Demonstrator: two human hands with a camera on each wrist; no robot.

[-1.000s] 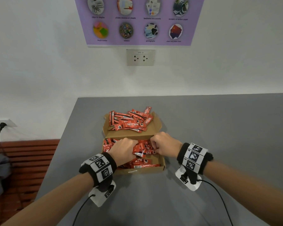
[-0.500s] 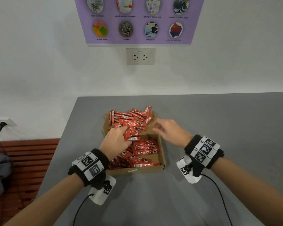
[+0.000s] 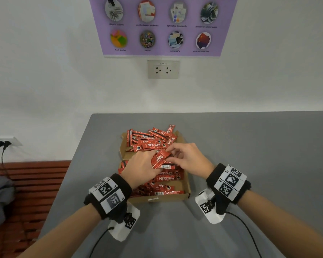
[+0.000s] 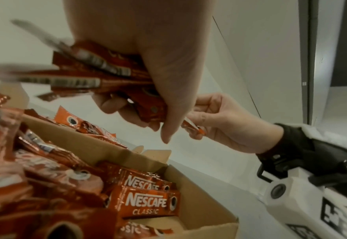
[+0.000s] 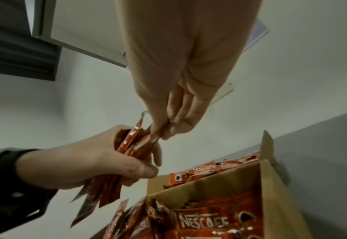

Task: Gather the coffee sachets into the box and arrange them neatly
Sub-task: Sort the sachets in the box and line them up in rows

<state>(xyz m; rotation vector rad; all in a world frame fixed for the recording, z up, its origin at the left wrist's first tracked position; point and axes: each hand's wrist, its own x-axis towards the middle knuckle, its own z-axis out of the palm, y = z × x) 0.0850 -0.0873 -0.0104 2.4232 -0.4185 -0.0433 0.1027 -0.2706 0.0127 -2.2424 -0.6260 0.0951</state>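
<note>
— Fingers of the left hand (image 3: 141,169) were curled round a fanned bundle of sachets (image 4: 98,76), weren't they?

— Yes. The bundle was gripped above the box (image 3: 186,189), and the head camera showed only a few red ends (image 3: 159,159) poking out past the knuckles. The left wrist camera showed the full fan, thumb on one side, fingers wrapped underneath.

— And the right hand (image 3: 189,160)?

— Pinching one sachet (image 5: 147,142) at the bundle's near end, thumb against the fingertips (image 5: 180,122). That pinch was plain from the right wrist camera; from the head it read only as bent fingers touching the red packets.

— Where were the rest?

— Loose sachets lay in the near half of the open cardboard box on the grey worktop (image 3: 250,146), several label-up. A jumbled heap (image 3: 151,139) sat on the far flap. The wrist cameras showed the box's inner wall between the two lots; the head camera alone showed the wall socket (image 3: 163,69) and the purple poster (image 3: 162,27) above.
</note>
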